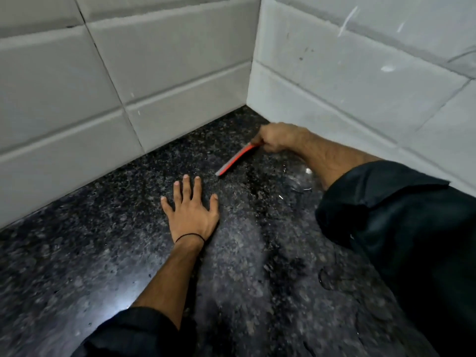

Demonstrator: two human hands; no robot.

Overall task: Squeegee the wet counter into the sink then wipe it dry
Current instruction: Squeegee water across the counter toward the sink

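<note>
Right hand (277, 137) is fisted around the red squeegee (235, 158) far back near the tiled corner (251, 81), its blade slanting down onto the dark speckled worktop (90, 253). Left hand (192, 212) lies flat, fingers (186, 185) spread and grasping nothing, just near-left of the blade tip. Water beads (300, 185) glisten right of the squeegee, beside the right forearm.

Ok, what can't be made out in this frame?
Head view only:
- Sink: outside the frame, so the direction to it is unknown.
- Squeegee handle: hidden inside the right hand; the blade is motion-blurred.
- Wipe cloth: none in view.
- Water on the counter: droplets show near the right sleeve, but glare and the speckled stone hide its extent.
- Left hand: flat on the counter; anything beneath is unseen.
</note>
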